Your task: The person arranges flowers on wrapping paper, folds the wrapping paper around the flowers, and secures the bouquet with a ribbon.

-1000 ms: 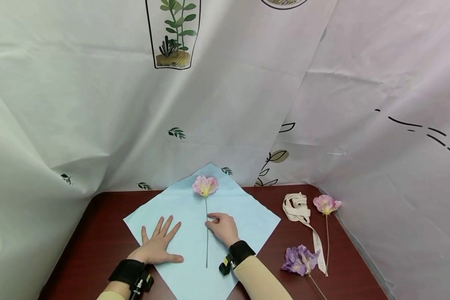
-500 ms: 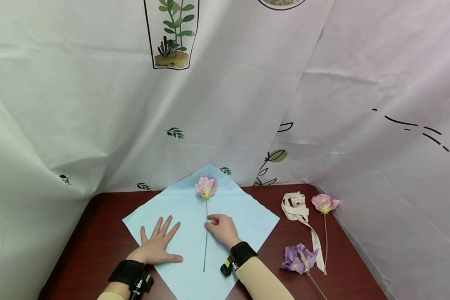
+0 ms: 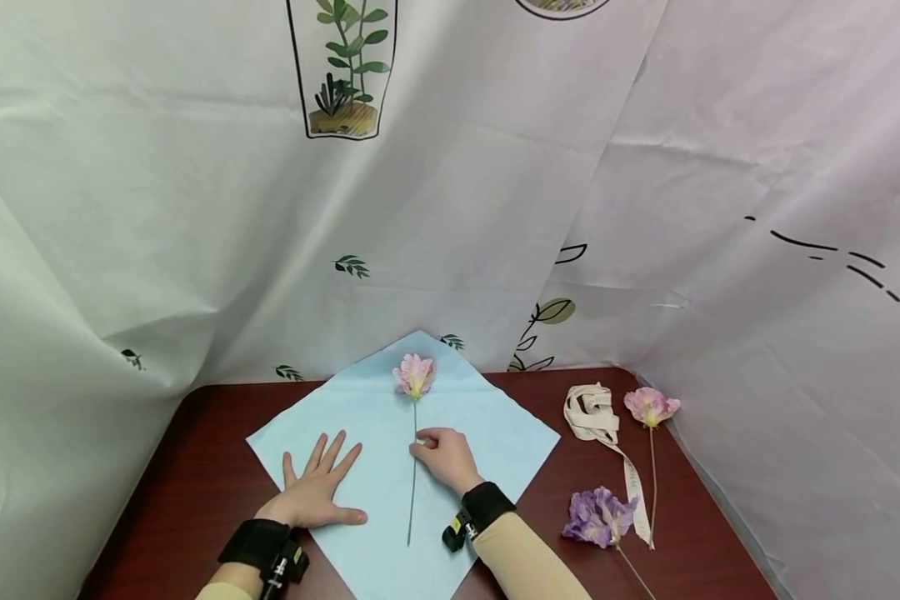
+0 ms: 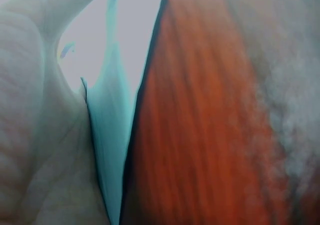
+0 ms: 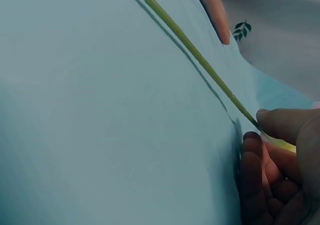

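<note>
A pink flower [image 3: 415, 377] with a yellow base and a long thin stem [image 3: 412, 500] lies along the middle of a light blue square sheet [image 3: 495, 433], which is turned corner-up. My right hand [image 3: 447, 458] pinches the stem about midway between thumb and index finger; the right wrist view shows the green stem [image 5: 200, 60] running into the pinch, its shadow close beside it. With fingers spread, my left hand [image 3: 311, 492] rests flat on the left part of the sheet. In the left wrist view, the palm [image 4: 50, 135] borders the sheet's edge [image 4: 112, 135].
On the right of the dark red table [image 3: 217, 450] lie a coiled cream ribbon [image 3: 592, 412], a second pink flower [image 3: 651, 407] and a purple flower [image 3: 598, 517]. A white printed cloth [image 3: 450, 208] hangs behind the table; the sheet's far corner reaches it.
Between my right fingers the pink flower has turned: its bloom faces differently and sits slightly further right, and the stem's lower end has swung a little left. My left hand stays put.
</note>
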### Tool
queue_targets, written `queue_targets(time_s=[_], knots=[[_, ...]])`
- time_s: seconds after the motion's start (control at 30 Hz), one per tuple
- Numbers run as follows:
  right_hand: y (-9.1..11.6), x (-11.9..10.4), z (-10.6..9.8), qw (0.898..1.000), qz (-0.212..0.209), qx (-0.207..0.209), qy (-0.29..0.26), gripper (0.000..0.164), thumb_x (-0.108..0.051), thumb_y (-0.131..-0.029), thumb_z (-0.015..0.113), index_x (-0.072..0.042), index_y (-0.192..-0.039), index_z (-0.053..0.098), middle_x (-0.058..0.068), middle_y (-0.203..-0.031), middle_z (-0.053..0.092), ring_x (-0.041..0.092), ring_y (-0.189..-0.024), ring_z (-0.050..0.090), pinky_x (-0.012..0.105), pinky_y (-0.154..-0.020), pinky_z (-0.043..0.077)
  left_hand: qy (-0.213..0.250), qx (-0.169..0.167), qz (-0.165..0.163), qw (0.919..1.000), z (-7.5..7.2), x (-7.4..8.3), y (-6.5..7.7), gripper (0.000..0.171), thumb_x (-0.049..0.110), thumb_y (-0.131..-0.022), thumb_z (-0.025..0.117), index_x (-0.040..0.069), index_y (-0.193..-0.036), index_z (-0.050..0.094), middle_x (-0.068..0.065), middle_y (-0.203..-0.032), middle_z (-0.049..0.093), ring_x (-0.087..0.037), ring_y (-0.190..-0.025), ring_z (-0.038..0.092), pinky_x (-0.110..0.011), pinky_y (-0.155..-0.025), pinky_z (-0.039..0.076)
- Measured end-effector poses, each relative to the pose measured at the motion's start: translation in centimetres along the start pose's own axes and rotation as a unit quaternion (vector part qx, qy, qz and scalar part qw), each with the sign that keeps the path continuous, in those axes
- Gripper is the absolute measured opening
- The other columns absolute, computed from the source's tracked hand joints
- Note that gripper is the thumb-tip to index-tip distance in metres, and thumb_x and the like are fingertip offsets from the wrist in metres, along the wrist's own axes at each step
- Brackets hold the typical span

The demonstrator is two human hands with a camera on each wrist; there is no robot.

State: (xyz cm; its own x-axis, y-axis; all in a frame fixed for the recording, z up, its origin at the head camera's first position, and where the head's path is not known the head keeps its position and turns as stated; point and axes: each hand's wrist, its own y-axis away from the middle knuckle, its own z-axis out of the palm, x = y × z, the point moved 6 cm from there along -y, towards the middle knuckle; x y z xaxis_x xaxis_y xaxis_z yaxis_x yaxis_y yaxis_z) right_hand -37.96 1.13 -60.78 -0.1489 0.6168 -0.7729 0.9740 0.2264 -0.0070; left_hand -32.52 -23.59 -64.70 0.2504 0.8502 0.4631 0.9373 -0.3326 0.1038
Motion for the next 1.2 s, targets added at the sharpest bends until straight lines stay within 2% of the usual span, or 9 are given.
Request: queue_targets(time_s=[0.23, 0.5, 0.77, 0.93, 1.2], knots=[[0.0, 0.0, -0.1, 1.0, 0.002, 0.002, -0.013, 0.035, -0.031, -0.094, 0.071, -0.009, -0.12, 0.075, -0.011, -0.076, 0.066, 0.006, -0.068, 0.056, 0.032, -0.078, 0.05, -0.002, 0.001, 0.002, 1.0, 0.1, -0.2, -0.1, 0.121, 0.089, -0.064, 0.065, 0.027, -0.161, 0.027, -0.009, -0.171, 0.005, -0.04, -0.154, -0.009, -0.075, -0.099, -0.026], [-0.1, 0.1, -0.1, 1.0, 0.002, 0.011, -0.017, 0.031, -0.027, -0.093, 0.073, -0.009, -0.118, 0.075, -0.009, -0.071, 0.061, 0.007, -0.063, 0.051, 0.029, -0.072, 0.045, -0.011, 0.009, 0.004, 0.9999, 0.3, -0.4, -0.2, 0.121, 0.09, -0.064, 0.063, 0.028, -0.161, 0.028, -0.008, -0.171, 0.006, -0.04, -0.154, -0.007, -0.077, -0.1, -0.023], [-0.6, -0.3, -0.4, 0.999, -0.002, 0.034, -0.036, 0.028, -0.023, -0.095, 0.071, -0.01, -0.119, 0.075, -0.01, -0.081, 0.066, 0.007, -0.07, 0.057, 0.03, -0.075, 0.048, 0.001, 0.009, 0.019, 0.9998, -0.5, 0.3, 0.3, 0.118, 0.086, -0.068, 0.066, 0.028, -0.162, 0.025, -0.01, -0.171, 0.004, -0.041, -0.154, -0.01, -0.078, -0.098, -0.024], [-0.4, -0.1, -0.3, 0.999, 0.015, 0.03, -0.021, 0.027, -0.026, -0.092, 0.075, -0.013, -0.116, 0.077, -0.011, -0.078, 0.067, 0.007, -0.068, 0.056, 0.03, -0.073, 0.047, 0.019, 0.007, 0.026, 0.9994, -1.2, 0.9, 0.7, 0.116, 0.083, -0.071, 0.067, 0.027, -0.162, 0.024, -0.01, -0.17, 0.002, -0.041, -0.153, -0.011, -0.078, -0.095, -0.027], [-0.1, -0.1, -0.2, 0.999, 0.015, 0.038, 0.002, 0.024, -0.027, -0.091, 0.076, -0.015, -0.111, 0.078, -0.01, -0.075, 0.063, 0.008, -0.065, 0.053, 0.03, -0.07, 0.046, 0.005, -0.001, 0.008, 1.0, -0.7, 0.6, 0.4, 0.12, 0.087, -0.067, 0.066, 0.026, -0.162, 0.026, -0.01, -0.17, 0.004, -0.041, -0.154, -0.01, -0.078, -0.098, -0.024]])
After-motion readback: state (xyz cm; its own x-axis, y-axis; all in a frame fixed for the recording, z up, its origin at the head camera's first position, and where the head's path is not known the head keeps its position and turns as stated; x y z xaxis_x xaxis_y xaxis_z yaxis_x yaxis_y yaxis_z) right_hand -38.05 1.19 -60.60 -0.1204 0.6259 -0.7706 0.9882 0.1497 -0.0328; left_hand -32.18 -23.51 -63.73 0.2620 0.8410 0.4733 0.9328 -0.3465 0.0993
